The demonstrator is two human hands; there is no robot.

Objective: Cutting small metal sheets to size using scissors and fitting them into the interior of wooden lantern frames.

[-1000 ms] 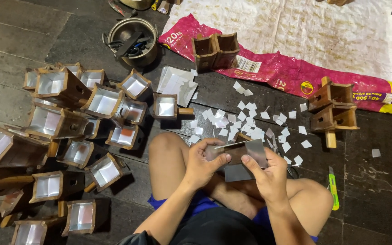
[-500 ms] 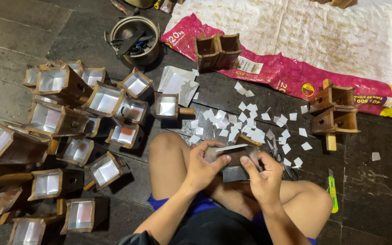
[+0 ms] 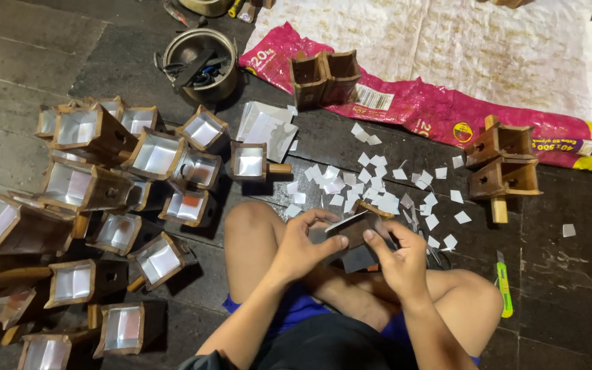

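Hands [image 3: 351, 250] covering wooden box [image 3: 359, 229], contents hidden

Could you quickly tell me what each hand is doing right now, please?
Left hand: closed on the small wooden box in the lap.
Right hand: holding the same box's other side.

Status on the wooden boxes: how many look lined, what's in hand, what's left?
Done: the pile of lined wooden boxes on the left, all showing white or reflective insides; too overlapped for an exact count. In hand: the left hand and right hand hold one box over the lap. Left: four bare boxes, a pair on the pink sack and a pair at right, plus loose white squares.
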